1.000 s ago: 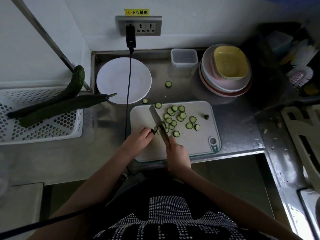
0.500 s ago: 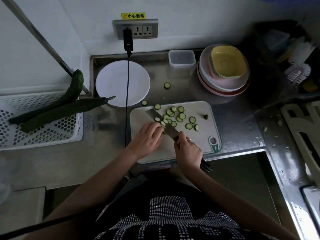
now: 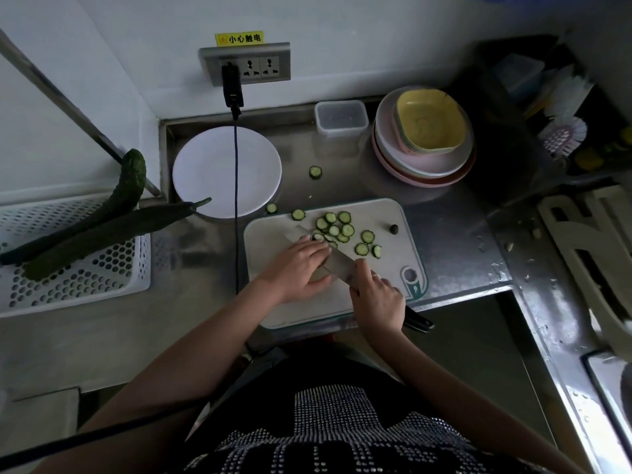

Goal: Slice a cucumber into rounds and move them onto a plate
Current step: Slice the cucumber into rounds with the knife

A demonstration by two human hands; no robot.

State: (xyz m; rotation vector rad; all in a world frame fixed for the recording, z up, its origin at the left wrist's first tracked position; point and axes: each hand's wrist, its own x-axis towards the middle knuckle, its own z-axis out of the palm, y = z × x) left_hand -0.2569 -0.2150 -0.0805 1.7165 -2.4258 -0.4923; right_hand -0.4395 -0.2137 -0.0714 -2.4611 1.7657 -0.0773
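Your right hand (image 3: 378, 297) fingers wrapped knife (image 3: 337, 258) handle, blade lying flat, pointing far-left across cutting board (image 3: 386, 217). Left hand (image 3: 297, 268) fingers straight, together, on blade. Rounds (image 3: 337, 229) scattered on board; white plate (image 3: 219, 172) bare.

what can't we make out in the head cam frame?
Head view only:
- Cucumber rounds near the blade: some hidden under the left hand; count unknown.
- Knife: handle mostly covered by the right hand; only its dark end shows.
- Dark bit on the cutting board: too small to identify.
- Items at the upper right: too dark to identify.
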